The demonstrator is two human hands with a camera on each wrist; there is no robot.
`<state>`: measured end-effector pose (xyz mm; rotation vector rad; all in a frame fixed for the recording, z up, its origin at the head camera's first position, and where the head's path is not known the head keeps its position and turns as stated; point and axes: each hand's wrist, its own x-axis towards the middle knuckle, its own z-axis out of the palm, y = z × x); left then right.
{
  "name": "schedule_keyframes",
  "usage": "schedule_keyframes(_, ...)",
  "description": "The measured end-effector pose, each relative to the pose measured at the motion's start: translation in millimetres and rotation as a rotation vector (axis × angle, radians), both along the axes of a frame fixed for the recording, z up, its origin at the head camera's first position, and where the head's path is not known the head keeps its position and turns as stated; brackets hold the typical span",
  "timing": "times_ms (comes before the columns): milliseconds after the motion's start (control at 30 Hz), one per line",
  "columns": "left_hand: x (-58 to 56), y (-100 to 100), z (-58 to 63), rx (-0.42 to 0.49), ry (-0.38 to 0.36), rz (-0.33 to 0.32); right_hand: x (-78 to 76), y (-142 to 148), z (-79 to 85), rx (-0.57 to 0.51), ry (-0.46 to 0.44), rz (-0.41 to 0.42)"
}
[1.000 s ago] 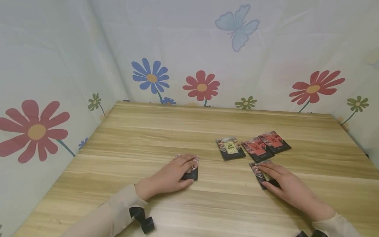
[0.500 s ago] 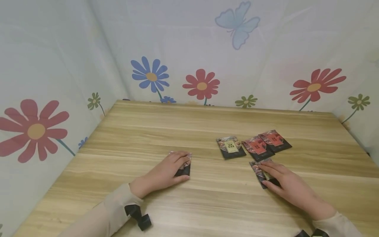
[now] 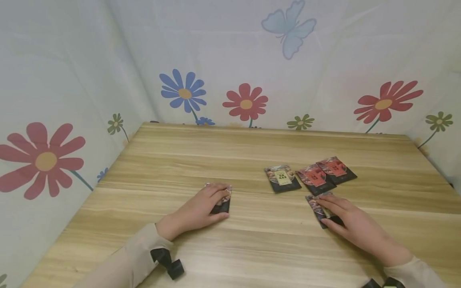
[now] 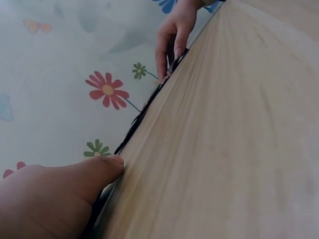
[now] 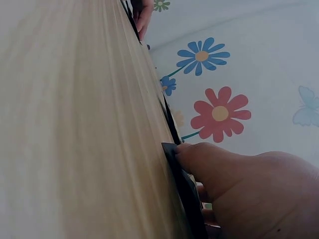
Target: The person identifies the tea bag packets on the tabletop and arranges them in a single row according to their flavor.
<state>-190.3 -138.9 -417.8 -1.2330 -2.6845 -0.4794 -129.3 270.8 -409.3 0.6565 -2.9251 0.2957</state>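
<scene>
My left hand (image 3: 198,209) lies over a small black food packet (image 3: 224,206) on the table, holding it with fingers across its top and thumb at the near edge. Much of that packet's printed front is covered. Further right, my right hand (image 3: 358,228) holds another dark food packet (image 3: 314,205), which lies slanted, its printed picture partly under the fingers. In the right wrist view the thumb (image 5: 194,154) touches this packet's black edge (image 5: 172,157). From the left wrist view, my right hand (image 4: 179,27) arches over the packet with thumb and finger pointing down.
Behind my right hand lie a packet with a pale yellow label (image 3: 283,179) and two red-labelled packets, one (image 3: 317,180) overlapping the other (image 3: 337,169). The wooden table (image 3: 180,160) meets a flower-printed cloth wall (image 3: 216,40) at its back and sides.
My left hand has slid its packet a little to the left and slightly away from me, mostly in the first half second. The right hand and other packets stay where they were.
</scene>
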Motion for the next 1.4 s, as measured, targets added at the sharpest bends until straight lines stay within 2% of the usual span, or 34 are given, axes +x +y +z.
schedule_keyframes(167, -0.8, -1, -4.4, 0.018, 0.014, -0.015, 0.9, -1, 2.4, 0.005, -0.008, -0.004)
schedule_keyframes(367, 1.5, -4, -7.2, 0.006, 0.0, 0.007, 1.9, -3, 1.7, 0.012, 0.009, 0.008)
schedule_keyframes(633, 0.9, -3, -6.4, 0.006, 0.001, 0.005, 3.9, -7, 4.2, 0.027, 0.026, 0.011)
schedule_keyframes(900, -0.6, -3, -5.3, 0.01, 0.006, 0.001, 9.4, -17, 8.6, 0.035, 0.008, -0.005)
schedule_keyframes(1400, -0.1, -4, -4.4, -0.014, -0.008, 0.021, 9.6, -30, 3.7, 0.009, 0.131, 0.054)
